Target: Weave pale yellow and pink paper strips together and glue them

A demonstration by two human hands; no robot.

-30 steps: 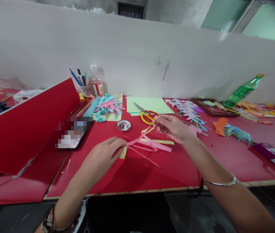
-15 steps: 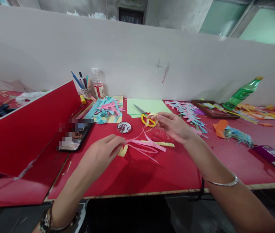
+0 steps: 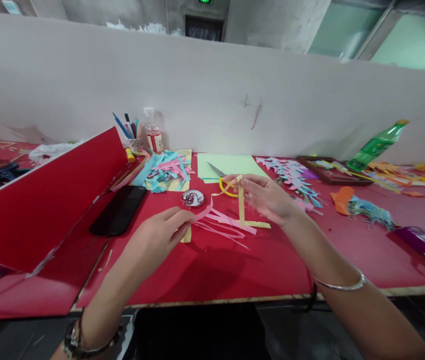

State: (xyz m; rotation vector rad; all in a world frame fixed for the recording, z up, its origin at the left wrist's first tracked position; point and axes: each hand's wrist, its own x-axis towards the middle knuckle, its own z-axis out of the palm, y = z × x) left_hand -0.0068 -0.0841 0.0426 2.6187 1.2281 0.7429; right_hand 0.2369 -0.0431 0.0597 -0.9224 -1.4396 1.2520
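Note:
My left hand (image 3: 161,229) is closed on pink paper strips (image 3: 220,230), which fan out to the right over the red tabletop (image 3: 197,280). Between thumb and fingers, my right hand (image 3: 270,196) pinches a yellow paper strip (image 3: 241,202) that hangs down. A thin curled strip stretches between both hands. Another yellow strip (image 3: 262,225) lies on the table below the right hand. Behind that hand, partly covered by it, are yellow-handled scissors (image 3: 229,188). A small round dish (image 3: 192,198) with dark thread-like coils stands beyond my left hand.
Left are a black phone (image 3: 117,211) and a tilted red board (image 3: 65,190). Cut paper scraps (image 3: 167,170), green paper sheets (image 3: 231,162), a pen cup (image 3: 134,143) and a clear bottle (image 3: 154,132) are at the back. A green bottle (image 3: 379,145) leans right, near a purple device (image 3: 420,245).
The yellow strip at my right hand now hangs straight down, and the curled strip between my hands is more stretched out. My left hand has barely moved. The phone's screen has gone dark.

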